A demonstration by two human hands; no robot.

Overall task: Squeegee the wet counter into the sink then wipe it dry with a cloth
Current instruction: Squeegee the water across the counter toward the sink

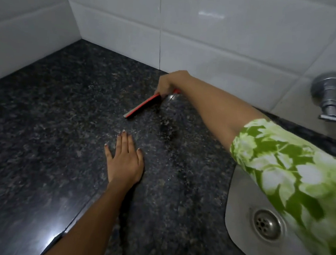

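A red and black squeegee [143, 106] lies with its blade on the dark speckled granite counter [50, 115], near the back wall. My right hand [168, 83] grips its handle, arm reaching across from the right in a green floral sleeve. My left hand [125, 158] rests flat on the counter, fingers straight, nearer to me than the squeegee. A wet streak shows on the stone just right of the blade. The steel sink [237, 207] with its round drain [267, 224] sits at the lower right, partly hidden by my sleeve. No cloth is in view.
White tiled walls [214, 28] meet in a corner behind the counter at the left. A chrome tap [332, 97] sticks out of the wall above the sink at the right. A seam in the stone runs diagonally under my left forearm.
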